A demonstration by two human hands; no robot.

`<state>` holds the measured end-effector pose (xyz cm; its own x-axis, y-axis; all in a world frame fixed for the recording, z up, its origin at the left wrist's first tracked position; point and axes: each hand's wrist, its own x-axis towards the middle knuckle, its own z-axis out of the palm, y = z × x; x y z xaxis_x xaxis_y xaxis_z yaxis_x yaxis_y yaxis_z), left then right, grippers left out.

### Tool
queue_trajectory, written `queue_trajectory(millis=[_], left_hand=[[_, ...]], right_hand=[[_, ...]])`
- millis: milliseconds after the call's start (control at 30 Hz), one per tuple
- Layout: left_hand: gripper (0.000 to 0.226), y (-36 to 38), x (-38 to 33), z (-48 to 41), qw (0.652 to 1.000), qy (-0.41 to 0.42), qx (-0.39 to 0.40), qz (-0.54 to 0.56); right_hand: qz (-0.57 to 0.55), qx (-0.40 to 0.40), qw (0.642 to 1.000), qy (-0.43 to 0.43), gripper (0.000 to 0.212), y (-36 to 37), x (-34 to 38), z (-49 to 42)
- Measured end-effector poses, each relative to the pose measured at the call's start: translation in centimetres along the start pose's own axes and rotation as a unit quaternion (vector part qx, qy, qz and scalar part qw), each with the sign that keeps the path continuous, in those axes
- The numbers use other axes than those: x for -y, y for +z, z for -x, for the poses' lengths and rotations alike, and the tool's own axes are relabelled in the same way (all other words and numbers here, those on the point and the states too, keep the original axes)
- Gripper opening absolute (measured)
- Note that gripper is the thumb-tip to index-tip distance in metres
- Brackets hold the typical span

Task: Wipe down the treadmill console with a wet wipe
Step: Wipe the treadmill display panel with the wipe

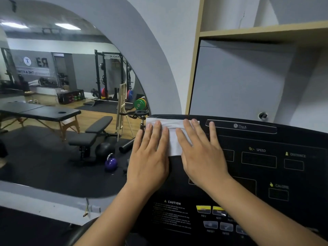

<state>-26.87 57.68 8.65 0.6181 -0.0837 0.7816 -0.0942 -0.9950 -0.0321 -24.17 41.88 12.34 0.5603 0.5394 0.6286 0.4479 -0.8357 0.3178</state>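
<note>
While the left hand point(149, 157) and right hand point(200, 153) press flat, grip open, the wipe point(174, 139) under them lies sideways along the console point(248, 174) top.

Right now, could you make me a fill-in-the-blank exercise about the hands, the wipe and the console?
1. The left hand and right hand press a ____ wet wipe flat.
2. The wet wipe lies at the upper ____ corner of the console.
3. The warning label low on the console reads ____.
Missing words: white; left; CAUTION.
</note>
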Motion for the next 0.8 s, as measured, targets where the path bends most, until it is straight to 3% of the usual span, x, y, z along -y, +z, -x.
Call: queue_trajectory(millis=[100,233,500,800], left_hand=[[0.06,-0.2,-0.1,-0.6,1.0,0.019,-0.014,0.01],[0.059,0.3,0.2,-3.0,0.995,0.017,0.007,0.101],[0.062,1.9,-0.3,1.6,0.998,0.013,0.003,0.069],[0.063,1.1,0.2,-2.7,0.997,0.001,0.009,0.079]], right_hand=[[0.006,0.006,1.0,-0.013,0.058,0.5,0.3,0.1],[0.006,-0.003,1.0,0.005,0.06,0.4,0.3,-2.1],[-0.019,-0.012,1.0,-0.019,0.059,1.7,1.1,1.3],[-0.002,-0.014,0.999,0.038,0.058,1.0,1.1,-2.1]])
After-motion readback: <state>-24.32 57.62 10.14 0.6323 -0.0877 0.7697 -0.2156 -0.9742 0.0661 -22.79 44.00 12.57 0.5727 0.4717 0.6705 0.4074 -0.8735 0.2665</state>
